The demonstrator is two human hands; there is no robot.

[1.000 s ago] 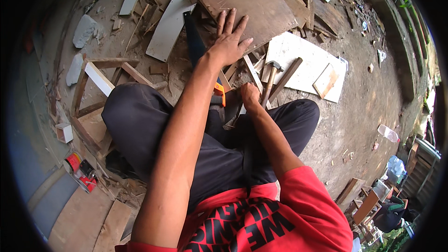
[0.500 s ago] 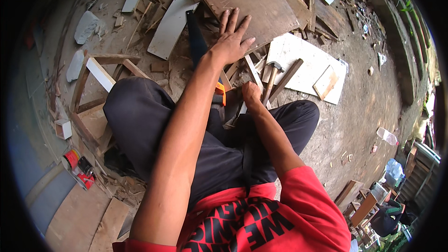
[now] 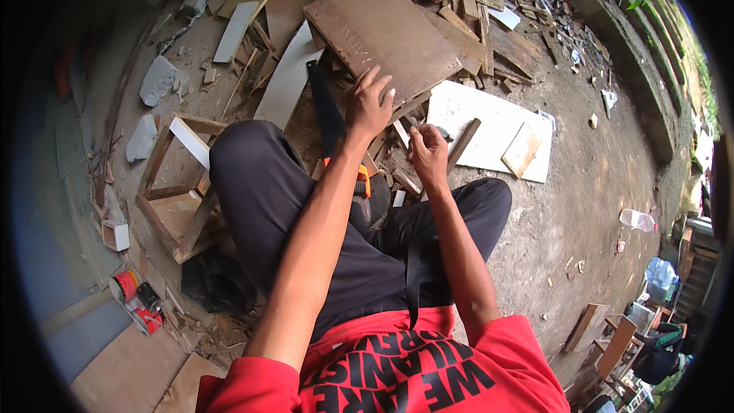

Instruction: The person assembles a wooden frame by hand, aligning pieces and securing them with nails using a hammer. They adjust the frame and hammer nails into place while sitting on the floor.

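A brown wooden board (image 3: 397,38) lies tilted in front of me, with marks scratched on its face. My left hand (image 3: 371,103) is at its near edge, fingers loosely bent and a little apart, apparently resting against it. To the right, my right hand (image 3: 428,151) is closed with fingertips together; whatever they pinch is too small or hidden to make out. It covers most of a hammer, whose dark head (image 3: 445,134) shows beside the fingers. Left of my left forearm lies a handsaw, its dark blade (image 3: 325,111) pointing away and its orange-and-black handle (image 3: 362,181) near my legs.
A white panel (image 3: 489,134) lies right of my right hand, with a wooden strip (image 3: 464,144) and a small board (image 3: 522,150) on it. An open wooden frame (image 3: 157,160) stands by my left knee. Scrap wood (image 3: 478,19) is heaped beyond; a plastic bottle (image 3: 637,219) lies far right.
My left hand has drawn back from lying spread on the board to its near edge, fingers now bent. The right hand has moved forward and right, over the hammer. The view has shifted.
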